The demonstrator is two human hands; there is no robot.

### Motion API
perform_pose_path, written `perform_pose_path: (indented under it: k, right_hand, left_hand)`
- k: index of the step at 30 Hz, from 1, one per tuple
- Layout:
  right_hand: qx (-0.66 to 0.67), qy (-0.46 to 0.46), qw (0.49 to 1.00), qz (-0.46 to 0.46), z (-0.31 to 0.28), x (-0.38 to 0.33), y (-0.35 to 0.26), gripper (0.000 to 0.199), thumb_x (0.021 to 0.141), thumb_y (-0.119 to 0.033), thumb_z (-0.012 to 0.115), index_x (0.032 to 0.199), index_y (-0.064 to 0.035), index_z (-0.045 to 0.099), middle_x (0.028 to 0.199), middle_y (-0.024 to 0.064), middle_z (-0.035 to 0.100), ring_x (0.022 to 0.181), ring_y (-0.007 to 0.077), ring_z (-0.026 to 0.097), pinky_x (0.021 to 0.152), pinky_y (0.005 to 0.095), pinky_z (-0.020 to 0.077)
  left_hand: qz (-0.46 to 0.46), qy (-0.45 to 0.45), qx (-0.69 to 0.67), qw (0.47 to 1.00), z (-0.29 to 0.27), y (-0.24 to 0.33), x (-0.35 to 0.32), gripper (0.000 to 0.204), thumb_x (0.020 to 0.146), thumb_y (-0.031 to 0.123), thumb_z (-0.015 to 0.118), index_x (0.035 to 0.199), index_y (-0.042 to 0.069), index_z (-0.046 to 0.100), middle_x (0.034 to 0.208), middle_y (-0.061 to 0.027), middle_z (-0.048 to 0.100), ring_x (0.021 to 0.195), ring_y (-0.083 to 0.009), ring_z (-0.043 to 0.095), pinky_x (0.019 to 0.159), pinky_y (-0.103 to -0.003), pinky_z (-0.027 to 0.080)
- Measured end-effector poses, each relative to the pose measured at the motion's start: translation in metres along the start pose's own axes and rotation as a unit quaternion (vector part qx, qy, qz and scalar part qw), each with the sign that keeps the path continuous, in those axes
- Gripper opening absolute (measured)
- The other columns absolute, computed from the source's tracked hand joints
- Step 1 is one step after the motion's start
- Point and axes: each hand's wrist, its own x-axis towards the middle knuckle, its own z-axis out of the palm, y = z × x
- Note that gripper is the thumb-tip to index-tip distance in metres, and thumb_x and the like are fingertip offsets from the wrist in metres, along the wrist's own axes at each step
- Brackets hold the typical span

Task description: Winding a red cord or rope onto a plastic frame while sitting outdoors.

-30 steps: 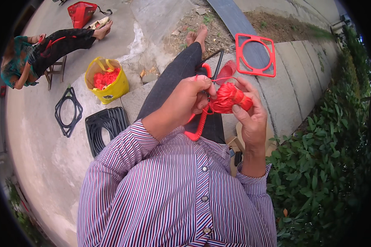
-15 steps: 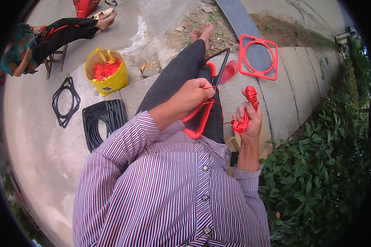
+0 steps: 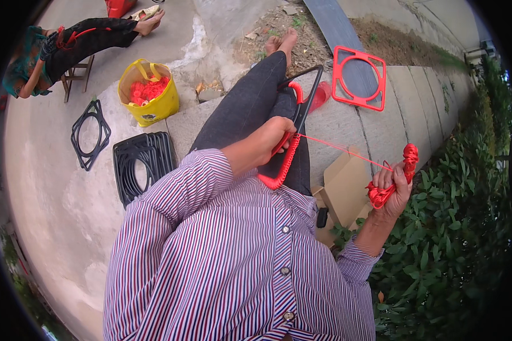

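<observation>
Across my lap rests a black frame (image 3: 309,91), part of its rim wound closely with red cord. My left hand (image 3: 272,138) is closed on the frame's side, fingers wrapped round the rim where the winding ends. My right hand (image 3: 393,190), out to the right beside the hedge, grips a looped bundle of red cord (image 3: 411,156). A thin strand (image 3: 341,149) runs taut between the bundle and the frame by my left hand.
To the left stand a yellow bag (image 3: 168,101) of red cord and a stack of black frames (image 3: 119,162); a single black frame (image 3: 104,132) lies beyond. Ahead right is a red frame (image 3: 382,79). A cardboard box (image 3: 341,193) sits near my right hip, beside the hedge (image 3: 438,244). Another person sits upper left.
My right hand has moved right and slightly down with the cord bundle, pulling the strand straight. My left hand has shifted slightly down and now wraps round the frame's rim.
</observation>
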Motion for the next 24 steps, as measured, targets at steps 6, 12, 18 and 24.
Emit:
perform_pose_path:
  k: [6, 12, 18, 24]
  right_hand:
    - [-0.027, 0.153, 0.985, 0.075, -0.046, -0.018, 0.026, 0.01, 0.093, -0.009, 0.054, 0.099, -0.0014, 0.052, 0.056, -0.0004, 0.042, 0.043, 0.0095, 0.037, 0.043, 0.0251, 0.0357]
    - [0.124, 0.01, 0.972, 0.201, -0.011, -0.022, 0.076, 0.042, 0.1, -0.035, 0.041, 0.113, 0.0032, 0.051, 0.063, 0.0052, 0.051, 0.048, 0.0141, 0.047, 0.047, 0.0289, 0.0403]
    - [0.295, -0.248, 0.888, 0.251, 0.08, -0.046, 0.111, 0.059, 0.091, -0.05, 0.052, 0.109, 0.0061, 0.052, 0.074, 0.0143, 0.061, 0.059, 0.0186, 0.059, 0.053, 0.0279, 0.0476]
    - [0.253, -0.232, 0.9, 0.268, 0.044, 0.007, 0.103, 0.052, 0.091, -0.041, 0.055, 0.118, 0.0046, 0.054, 0.072, 0.0073, 0.056, 0.048, 0.008, 0.041, 0.042, 0.0206, 0.0314]
  left_hand:
    - [0.003, -0.079, -0.034, 0.996, -0.014, -0.016, 0.01, 0.007, 0.082, 0.018, 0.053, 0.083, 0.012, 0.055, 0.071, 0.0005, 0.049, 0.068, -0.0122, 0.048, 0.063, -0.026, 0.036]
    - [0.316, 0.031, 0.351, 0.881, -0.01, 0.003, -0.039, 0.036, 0.088, 0.021, 0.059, 0.117, 0.001, 0.054, 0.113, -0.0095, 0.05, 0.111, -0.0181, 0.047, 0.099, -0.034, 0.036]
    - [0.334, -0.228, 0.252, 0.879, 0.024, 0.024, -0.083, 0.033, 0.092, 0.018, 0.059, 0.121, 0.004, 0.054, 0.125, -0.0089, 0.052, 0.117, -0.0186, 0.048, 0.101, -0.032, 0.038]
    - [0.332, -0.12, -0.171, 0.92, -0.004, 0.089, -0.079, 0.029, 0.093, 0.012, 0.057, 0.12, 0.004, 0.054, 0.103, -0.0074, 0.059, 0.091, -0.0172, 0.06, 0.086, -0.031, 0.049]
